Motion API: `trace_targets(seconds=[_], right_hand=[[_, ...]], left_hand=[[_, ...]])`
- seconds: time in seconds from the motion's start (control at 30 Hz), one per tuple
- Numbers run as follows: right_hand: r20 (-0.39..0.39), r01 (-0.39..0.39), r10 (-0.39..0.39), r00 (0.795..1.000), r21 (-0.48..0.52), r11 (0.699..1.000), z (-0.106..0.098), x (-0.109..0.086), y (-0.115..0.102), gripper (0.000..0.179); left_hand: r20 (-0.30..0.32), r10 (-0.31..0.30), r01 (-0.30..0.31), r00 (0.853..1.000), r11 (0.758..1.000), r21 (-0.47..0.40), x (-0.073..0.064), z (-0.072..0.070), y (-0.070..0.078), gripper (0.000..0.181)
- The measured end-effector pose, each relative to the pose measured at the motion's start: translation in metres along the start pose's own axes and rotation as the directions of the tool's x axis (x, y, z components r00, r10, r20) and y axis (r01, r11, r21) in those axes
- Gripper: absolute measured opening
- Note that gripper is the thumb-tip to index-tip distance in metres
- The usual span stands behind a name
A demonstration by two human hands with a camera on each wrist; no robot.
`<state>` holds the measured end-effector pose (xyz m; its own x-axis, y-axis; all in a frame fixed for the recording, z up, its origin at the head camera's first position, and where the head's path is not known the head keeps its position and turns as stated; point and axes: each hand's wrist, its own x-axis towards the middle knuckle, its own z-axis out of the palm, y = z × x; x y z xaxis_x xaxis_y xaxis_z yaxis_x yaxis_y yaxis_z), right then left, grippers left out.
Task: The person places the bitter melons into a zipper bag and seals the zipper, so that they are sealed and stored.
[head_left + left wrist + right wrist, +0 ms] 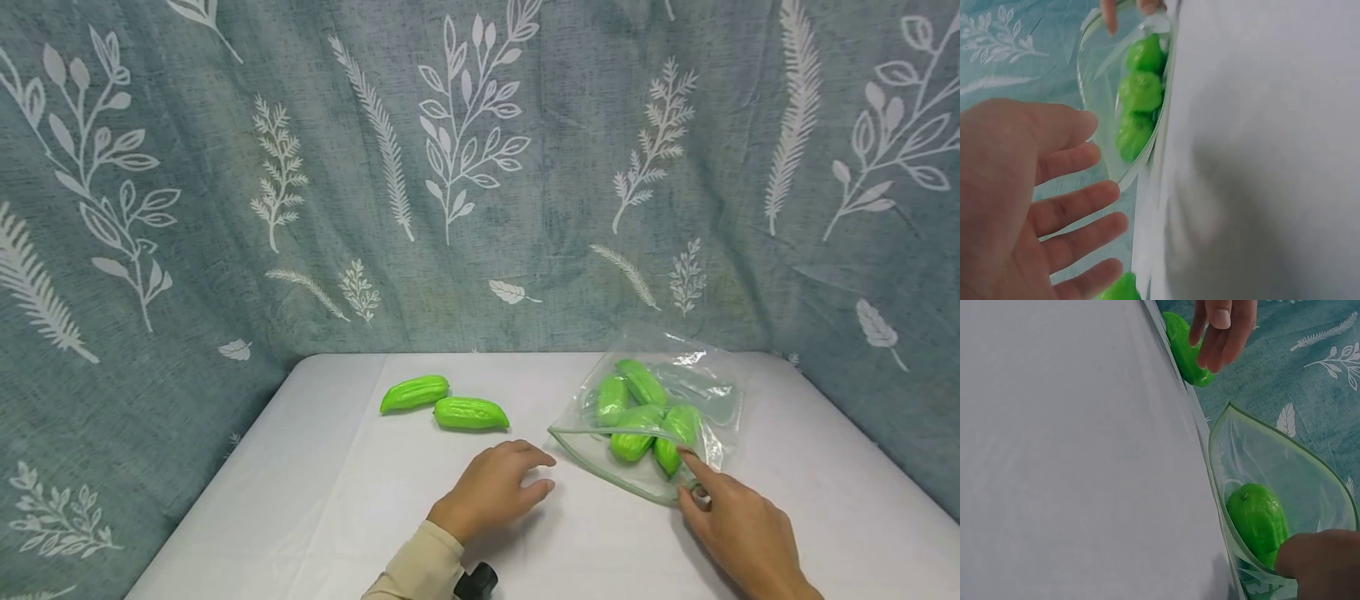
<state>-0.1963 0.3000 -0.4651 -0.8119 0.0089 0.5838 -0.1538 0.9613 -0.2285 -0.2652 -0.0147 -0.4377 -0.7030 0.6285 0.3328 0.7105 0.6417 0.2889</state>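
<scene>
A clear zip bag with a green-edged mouth lies at the right of the table, its mouth spread toward me. Several bright green, ridged bitter gourds are inside it. My right hand holds the bag's rim at the mouth's right corner, index finger and thumb at the edge. To the left of the mouth, my left hand hovers over the table with fingers apart and nothing in them; its palm and spread fingers show in the left wrist view. Two loose bitter gourds, one nearer and one farther, lie beyond it.
A white cloth covers the table. Behind it and along the left side hangs a blue-green curtain with white leaf prints. A dark wrist device sits by the left sleeve.
</scene>
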Motion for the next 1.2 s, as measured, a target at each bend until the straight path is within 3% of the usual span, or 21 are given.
trace_targets(seconds=[0.27,0.43,0.77,1.0,1.2], right_hand=[[-0.023,0.036,-0.035,0.999,0.048,0.998,0.005,-0.003,0.0,0.051],[-0.02,0.037,-0.036,0.999,0.054,0.998,0.005,-0.003,-0.001,0.052],[-0.037,0.059,-0.056,0.998,0.09,0.994,0.005,-0.001,-0.003,0.053],[0.0,0.035,-0.035,0.999,0.082,0.996,0.003,-0.001,-0.002,0.054],[-0.005,0.046,-0.046,0.999,0.097,0.994,0.004,-0.002,-0.002,0.054]], left_hand=[[-0.051,-0.078,0.078,0.996,0.997,-0.019,-0.001,-0.012,-0.016,0.028],[-0.099,-0.144,0.141,0.985,0.989,-0.04,-0.003,-0.021,-0.028,0.027],[-0.248,-0.233,0.212,0.94,0.971,-0.109,-0.008,-0.037,-0.056,0.023],[-0.287,-0.298,0.272,0.91,0.954,-0.128,-0.011,-0.044,-0.067,0.025],[-0.315,-0.365,0.329,0.876,0.93,-0.163,-0.016,-0.039,-0.08,0.028]])
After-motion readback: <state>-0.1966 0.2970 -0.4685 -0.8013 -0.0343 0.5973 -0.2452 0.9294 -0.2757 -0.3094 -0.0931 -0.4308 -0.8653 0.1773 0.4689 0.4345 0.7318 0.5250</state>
